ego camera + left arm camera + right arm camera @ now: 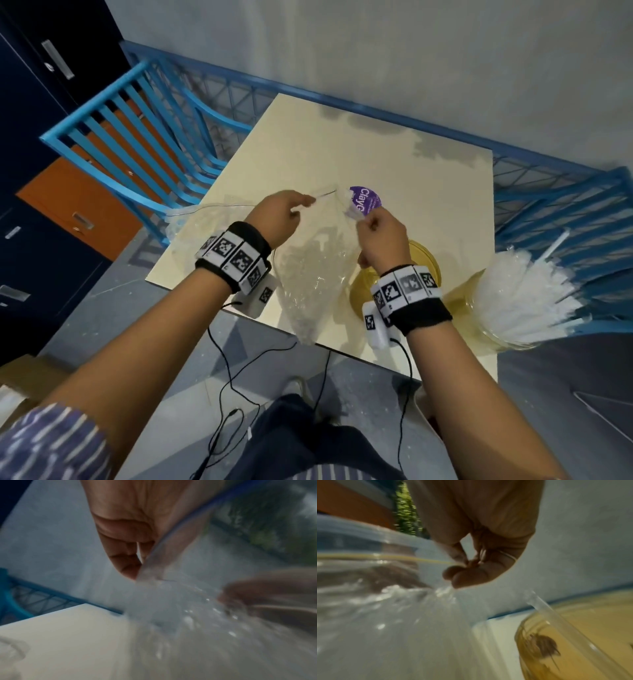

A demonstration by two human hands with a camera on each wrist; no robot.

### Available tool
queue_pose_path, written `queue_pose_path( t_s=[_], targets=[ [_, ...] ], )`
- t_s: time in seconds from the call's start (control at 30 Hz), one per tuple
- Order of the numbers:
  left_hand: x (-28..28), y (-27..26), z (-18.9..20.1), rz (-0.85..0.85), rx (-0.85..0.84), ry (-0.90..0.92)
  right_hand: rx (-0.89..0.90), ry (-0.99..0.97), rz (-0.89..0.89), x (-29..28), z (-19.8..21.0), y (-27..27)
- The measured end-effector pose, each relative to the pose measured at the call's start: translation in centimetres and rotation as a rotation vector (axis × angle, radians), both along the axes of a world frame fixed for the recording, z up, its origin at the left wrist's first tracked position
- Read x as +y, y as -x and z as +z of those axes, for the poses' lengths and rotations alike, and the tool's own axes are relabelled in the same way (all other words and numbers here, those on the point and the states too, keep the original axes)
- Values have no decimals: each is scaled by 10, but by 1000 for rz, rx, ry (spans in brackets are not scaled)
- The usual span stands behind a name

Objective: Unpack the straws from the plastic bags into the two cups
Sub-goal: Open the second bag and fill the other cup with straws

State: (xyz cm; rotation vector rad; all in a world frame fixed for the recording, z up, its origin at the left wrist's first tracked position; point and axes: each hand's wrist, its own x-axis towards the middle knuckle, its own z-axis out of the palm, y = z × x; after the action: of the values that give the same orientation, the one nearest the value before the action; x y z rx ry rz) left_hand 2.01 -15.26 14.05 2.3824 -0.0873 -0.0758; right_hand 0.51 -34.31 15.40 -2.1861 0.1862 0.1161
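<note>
The left hand (279,214) and the right hand (380,236) are raised above the middle of the cream bench (308,150), each pinching one side of the mouth of a clear plastic bag (311,274) between thumb and curled fingers. The bag hangs down between the wrists toward the near edge of the bench; its contents are too blurred to make out. Under the right wrist, close to the near edge, stands an amber cup (424,260), partly hidden. At the near right corner a second amber cup (479,322) is packed with white straws (527,294) that fan out past the bench's right edge. A purple round lid (366,200) lies on the bench just beyond the hands. Another clear plastic bag (191,222) lies crumpled at the left edge, beside a blue chair (130,137).
</note>
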Motion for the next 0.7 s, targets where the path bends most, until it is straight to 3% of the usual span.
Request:
queue_pose_path(
  t_s=[0.17, 0.27, 0.33, 0.5, 0.6, 0.7],
  targets=[
    [19, 1, 1, 104, -4, 2, 62, -157, -113, -6, 2, 1],
    [22, 48, 6, 162, -77, 53, 129, -384, -175, 0, -7, 9],
    [18, 91, 8, 188, -75, 71, 146, -402, -174, -1, -13, 12],
    [8, 157, 0, 328, 63, 94, -112, 23, 37, -5, -24, 16],
    [7, 153, -8, 405, 215, 370, -252, -29, 252, -6, -27, 9],
    [8, 141, -15, 463, 306, 570, -152, -54, 515, -2, -25, 0]
  ],
)
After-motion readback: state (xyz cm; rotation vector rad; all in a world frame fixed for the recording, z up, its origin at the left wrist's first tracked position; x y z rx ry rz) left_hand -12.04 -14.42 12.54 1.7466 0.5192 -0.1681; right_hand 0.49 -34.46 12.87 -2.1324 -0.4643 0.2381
